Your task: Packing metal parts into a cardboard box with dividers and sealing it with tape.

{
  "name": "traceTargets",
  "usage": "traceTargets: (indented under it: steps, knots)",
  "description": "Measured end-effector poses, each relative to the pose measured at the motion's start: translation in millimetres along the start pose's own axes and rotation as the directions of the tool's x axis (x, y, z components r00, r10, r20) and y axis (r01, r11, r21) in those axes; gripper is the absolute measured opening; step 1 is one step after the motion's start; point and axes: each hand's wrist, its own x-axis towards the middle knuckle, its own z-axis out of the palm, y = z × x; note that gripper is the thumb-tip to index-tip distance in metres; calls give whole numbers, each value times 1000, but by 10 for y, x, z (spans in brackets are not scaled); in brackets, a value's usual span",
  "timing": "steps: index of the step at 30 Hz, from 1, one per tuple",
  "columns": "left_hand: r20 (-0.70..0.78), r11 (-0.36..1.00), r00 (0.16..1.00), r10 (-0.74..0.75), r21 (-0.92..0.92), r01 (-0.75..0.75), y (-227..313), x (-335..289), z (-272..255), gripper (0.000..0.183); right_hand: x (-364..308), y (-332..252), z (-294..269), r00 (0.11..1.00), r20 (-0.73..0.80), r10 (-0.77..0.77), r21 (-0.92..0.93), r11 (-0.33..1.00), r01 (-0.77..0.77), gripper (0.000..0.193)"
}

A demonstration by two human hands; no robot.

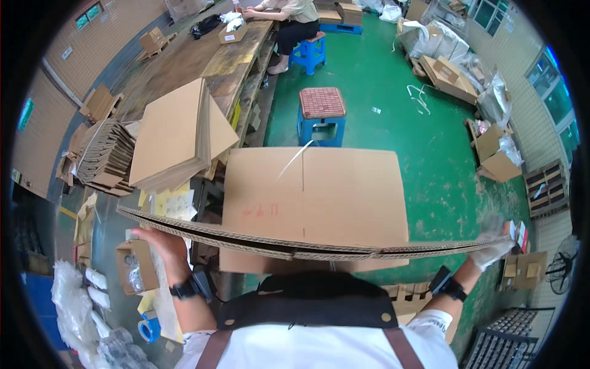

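A flattened cardboard carton (295,249) spans the view in front of my chest, edge-on, its two layers slightly parted in the middle. My left hand (165,243) grips it near its left end. My right hand (493,251), blurred and in what looks like a white glove, holds the right end. A small red and white thing (521,235) shows beside the right hand; whether it is held I cannot tell. Beyond and partly under the carton lies another flat cardboard piece (350,190) with faint red print and a crease down its middle. A thin white strip (295,160) rests across its far edge.
Cardboard sheets (169,132) are stacked on the long wooden table (147,80) at left, with bundled flat cartons (104,154) beside them. Ahead stands a blue stool (322,114). A person (289,24) sits at the table's far end. Blue tape (149,327) lies lower left; pallets and bags line the right wall.
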Motion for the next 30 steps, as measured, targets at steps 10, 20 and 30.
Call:
traceTargets:
  steps: [10, 20, 30]
  knots:
    - [500, 110, 789, 358, 816, -567, 631, -438, 1081, 100, -369, -600, 1156, 332, 784, 524, -568, 391, 724, 32]
    - [177, 973, 977, -117, 217, 77, 683, -1013, 892, 89, -331, -256, 1927, 106, 243, 964, -617, 69, 784, 39]
    - [422, 610, 668, -613, 790, 60, 1526, -349, 1682, 80, 98, -641, 2233, 349, 489, 799, -808, 264, 526, 20]
